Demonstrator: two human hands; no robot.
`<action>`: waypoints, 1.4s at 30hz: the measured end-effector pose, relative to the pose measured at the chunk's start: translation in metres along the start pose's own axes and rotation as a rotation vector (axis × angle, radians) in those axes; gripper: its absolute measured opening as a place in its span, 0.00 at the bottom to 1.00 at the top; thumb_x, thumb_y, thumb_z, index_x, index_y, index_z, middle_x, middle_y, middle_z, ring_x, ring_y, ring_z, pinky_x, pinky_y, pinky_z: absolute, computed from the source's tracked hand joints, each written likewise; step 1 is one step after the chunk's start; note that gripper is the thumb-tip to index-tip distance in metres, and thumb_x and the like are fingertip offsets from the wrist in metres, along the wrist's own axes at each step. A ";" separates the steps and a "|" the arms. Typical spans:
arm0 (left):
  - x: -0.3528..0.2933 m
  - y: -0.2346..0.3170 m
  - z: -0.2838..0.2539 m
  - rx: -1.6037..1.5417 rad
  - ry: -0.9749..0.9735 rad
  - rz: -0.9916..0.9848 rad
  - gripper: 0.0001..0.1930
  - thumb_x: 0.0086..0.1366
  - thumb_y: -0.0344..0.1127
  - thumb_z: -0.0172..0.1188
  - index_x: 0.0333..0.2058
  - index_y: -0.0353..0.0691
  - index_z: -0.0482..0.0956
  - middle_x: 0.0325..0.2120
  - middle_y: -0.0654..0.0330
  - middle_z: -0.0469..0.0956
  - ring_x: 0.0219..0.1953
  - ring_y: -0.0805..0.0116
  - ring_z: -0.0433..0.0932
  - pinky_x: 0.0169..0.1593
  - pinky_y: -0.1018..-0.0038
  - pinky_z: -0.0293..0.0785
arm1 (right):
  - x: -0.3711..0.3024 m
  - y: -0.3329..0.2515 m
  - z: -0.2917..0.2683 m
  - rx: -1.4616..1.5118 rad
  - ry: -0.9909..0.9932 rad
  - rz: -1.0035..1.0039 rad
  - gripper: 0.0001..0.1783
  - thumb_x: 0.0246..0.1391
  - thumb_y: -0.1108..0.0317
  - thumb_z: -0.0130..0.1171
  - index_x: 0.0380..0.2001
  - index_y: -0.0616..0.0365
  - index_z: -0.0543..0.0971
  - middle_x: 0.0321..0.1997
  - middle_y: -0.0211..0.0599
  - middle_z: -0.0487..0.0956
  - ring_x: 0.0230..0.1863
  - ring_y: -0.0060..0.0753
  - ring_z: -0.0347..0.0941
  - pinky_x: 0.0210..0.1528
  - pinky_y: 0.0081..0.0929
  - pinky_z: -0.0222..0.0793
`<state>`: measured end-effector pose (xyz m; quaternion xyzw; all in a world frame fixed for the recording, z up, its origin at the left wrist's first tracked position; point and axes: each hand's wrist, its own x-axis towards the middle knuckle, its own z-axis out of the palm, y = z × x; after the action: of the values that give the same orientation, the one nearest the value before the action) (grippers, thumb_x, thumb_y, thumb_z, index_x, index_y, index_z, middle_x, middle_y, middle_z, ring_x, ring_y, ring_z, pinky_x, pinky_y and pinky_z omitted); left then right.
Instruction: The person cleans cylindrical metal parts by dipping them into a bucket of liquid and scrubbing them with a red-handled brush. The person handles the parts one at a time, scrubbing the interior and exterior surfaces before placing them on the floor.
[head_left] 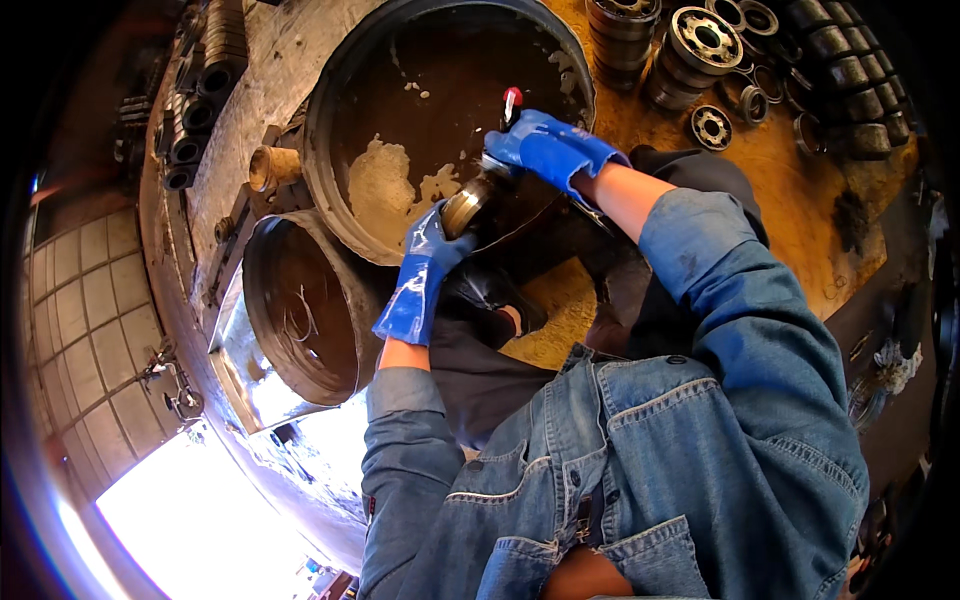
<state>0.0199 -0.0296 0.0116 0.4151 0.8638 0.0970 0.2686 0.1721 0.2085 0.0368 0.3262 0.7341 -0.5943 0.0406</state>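
My left hand (428,250), in a blue rubber glove, is closed round a shiny round metal part (466,208) over the near rim of a large round basin (318,150). Brown liquid with patches of tan foam (380,190) fills the basin. My right hand (540,140), gloved the same way, grips a black-handled tool with a red end (512,98). The tool's pale lower end is close to the metal part, and its exact kind is partly hidden by the glove.
A smaller tilted drum (345,285) stands at the left, with a thin wire loop inside. Stacks of metal rings (705,45) and dark cylinders (855,90) are at the far right. More dark cylindrical parts (215,85) line the far left. A rusty tube end (270,168) sits beside the basin.
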 end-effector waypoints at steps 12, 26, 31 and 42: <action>0.049 0.070 0.010 0.427 -0.292 -0.246 0.26 0.64 0.50 0.62 0.58 0.45 0.82 0.56 0.46 0.82 0.58 0.43 0.80 0.61 0.55 0.77 | 0.010 0.008 0.003 0.011 -0.008 0.076 0.26 0.58 0.50 0.61 0.43 0.64 0.86 0.44 0.62 0.85 0.49 0.61 0.82 0.53 0.45 0.75; 0.069 0.028 0.018 -0.341 0.086 0.039 0.39 0.47 0.39 0.79 0.60 0.41 0.77 0.49 0.54 0.85 0.52 0.62 0.84 0.58 0.68 0.79 | 0.032 0.014 -0.045 -0.031 0.242 -0.070 0.22 0.58 0.51 0.63 0.43 0.59 0.86 0.48 0.55 0.85 0.49 0.59 0.82 0.53 0.47 0.76; 0.088 -0.020 0.057 -0.264 0.082 0.155 0.33 0.60 0.52 0.71 0.61 0.44 0.77 0.54 0.52 0.83 0.54 0.60 0.83 0.60 0.65 0.79 | 0.004 -0.014 -0.057 0.032 0.007 -0.214 0.24 0.62 0.46 0.54 0.40 0.56 0.85 0.44 0.48 0.85 0.45 0.52 0.81 0.51 0.43 0.73; 0.070 -0.018 0.040 -0.522 0.031 0.087 0.44 0.46 0.36 0.80 0.64 0.39 0.72 0.54 0.55 0.83 0.56 0.63 0.81 0.62 0.67 0.78 | 0.056 0.002 -0.034 -0.004 0.077 0.064 0.27 0.57 0.50 0.56 0.43 0.65 0.85 0.44 0.62 0.85 0.45 0.59 0.83 0.49 0.43 0.76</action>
<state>-0.0058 0.0109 -0.0560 0.3669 0.7948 0.3343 0.3492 0.1403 0.2637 0.0198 0.3718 0.7255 -0.5782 0.0319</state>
